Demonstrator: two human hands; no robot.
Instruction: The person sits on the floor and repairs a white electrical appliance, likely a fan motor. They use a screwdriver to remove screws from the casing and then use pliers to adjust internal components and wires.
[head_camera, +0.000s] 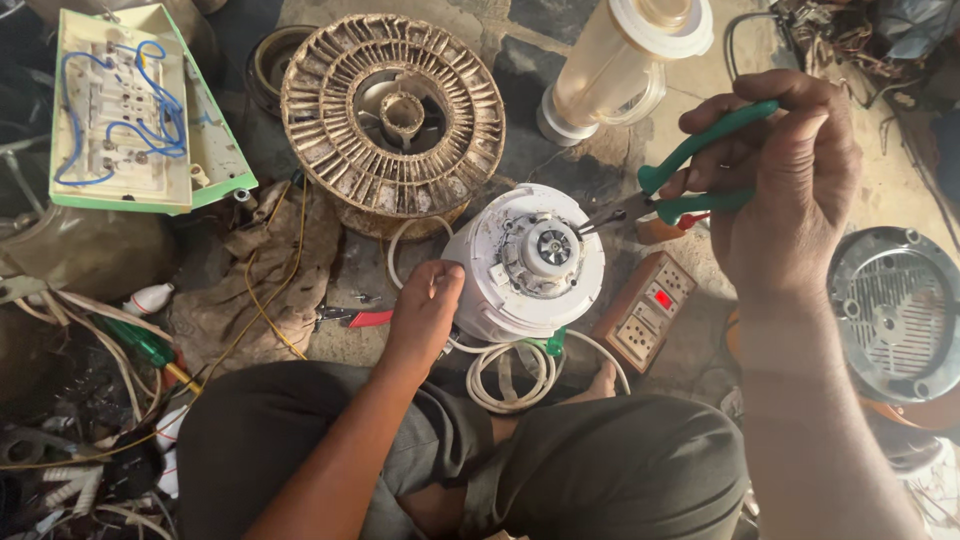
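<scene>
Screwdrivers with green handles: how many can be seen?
2: one screwdriver lies among wires at left; another's green handle pokes out beneath the white mixer base. The clutter may hide more.
</scene>
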